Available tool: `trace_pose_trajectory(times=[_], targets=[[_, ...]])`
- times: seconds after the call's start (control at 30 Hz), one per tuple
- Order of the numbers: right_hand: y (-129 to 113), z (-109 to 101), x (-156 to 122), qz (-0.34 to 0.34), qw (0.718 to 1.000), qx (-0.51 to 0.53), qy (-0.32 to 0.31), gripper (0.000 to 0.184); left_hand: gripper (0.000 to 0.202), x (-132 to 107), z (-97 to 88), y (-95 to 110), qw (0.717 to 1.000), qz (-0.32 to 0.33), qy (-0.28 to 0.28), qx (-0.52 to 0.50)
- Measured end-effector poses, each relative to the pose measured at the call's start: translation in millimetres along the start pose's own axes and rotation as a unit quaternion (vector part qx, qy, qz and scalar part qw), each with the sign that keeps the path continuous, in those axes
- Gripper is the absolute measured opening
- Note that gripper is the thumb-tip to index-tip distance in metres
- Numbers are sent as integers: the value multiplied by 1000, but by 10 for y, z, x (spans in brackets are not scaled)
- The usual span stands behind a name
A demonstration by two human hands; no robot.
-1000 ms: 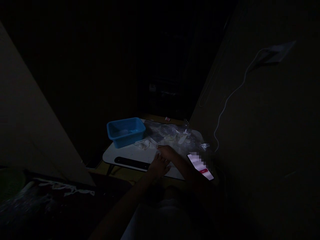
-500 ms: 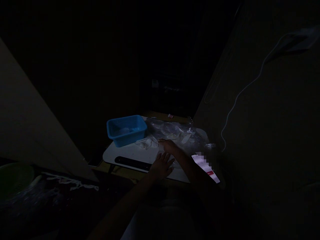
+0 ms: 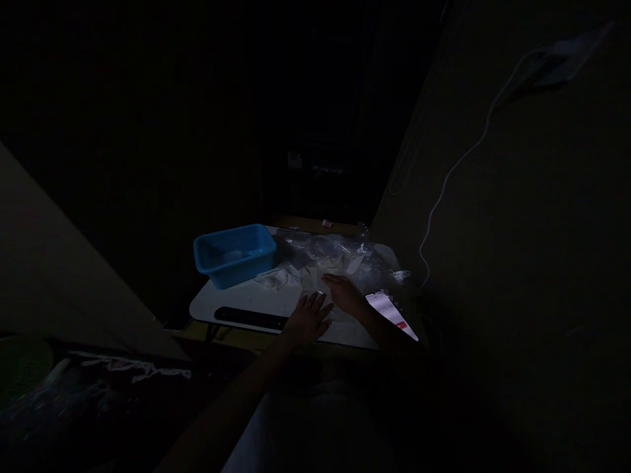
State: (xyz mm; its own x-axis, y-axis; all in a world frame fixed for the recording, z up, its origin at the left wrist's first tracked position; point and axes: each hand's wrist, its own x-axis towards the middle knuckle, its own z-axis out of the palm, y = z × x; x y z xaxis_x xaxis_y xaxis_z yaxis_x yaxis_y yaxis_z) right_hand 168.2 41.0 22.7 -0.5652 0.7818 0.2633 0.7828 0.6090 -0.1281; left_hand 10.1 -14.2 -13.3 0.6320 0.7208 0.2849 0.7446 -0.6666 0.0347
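In the dim head view, my left hand (image 3: 306, 320) lies palm down near the front of the small white table (image 3: 207, 304), fingers spread. Under or just beyond its fingertips is a pale, thin sheet or bag (image 3: 310, 281), too dark to name. My right hand (image 3: 344, 293) is just to the right and farther in, its fingers stretched leftward over the pale material. No held object shows in either hand. A crumpled whitish packet (image 3: 277, 278) lies left of the hands. Clear plastic bags (image 3: 323, 246) are heaped behind them.
A blue plastic basin (image 3: 241, 270) stands at the table's left. A lit phone (image 3: 392, 315) lies at the right. The table has a dark slot (image 3: 249, 318) along its front edge. A white cable (image 3: 456, 167) hangs down the right wall.
The right hand has shifted from beyond the left hand to its right side, apart from it. The left hand remains spread. The whole view has shifted slightly.
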Motion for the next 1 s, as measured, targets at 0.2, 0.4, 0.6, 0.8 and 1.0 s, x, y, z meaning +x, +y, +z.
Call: trace_pose_trajectory(times=[0.2,0.4,0.6,0.8,1.0], targets=[[-1,-66,-700,49,999,14,-14,53,45,26,67,-67,1000,8,7,-6],[-42,-48,-994,48,998,27,-31,48,48,49,37,-90,1000,6,-4,-28],[-96,-34,-1010,58,998,11,-23,48,48,62,-74,-88,997,13,-14,-79],[-94,-5,-1008,66,997,27,16,51,51,93,-174,-161,990,25,-5,-139],[-127,-35,-958,77,996,45,32,52,59,140,-170,-238,962,-60,12,-265]])
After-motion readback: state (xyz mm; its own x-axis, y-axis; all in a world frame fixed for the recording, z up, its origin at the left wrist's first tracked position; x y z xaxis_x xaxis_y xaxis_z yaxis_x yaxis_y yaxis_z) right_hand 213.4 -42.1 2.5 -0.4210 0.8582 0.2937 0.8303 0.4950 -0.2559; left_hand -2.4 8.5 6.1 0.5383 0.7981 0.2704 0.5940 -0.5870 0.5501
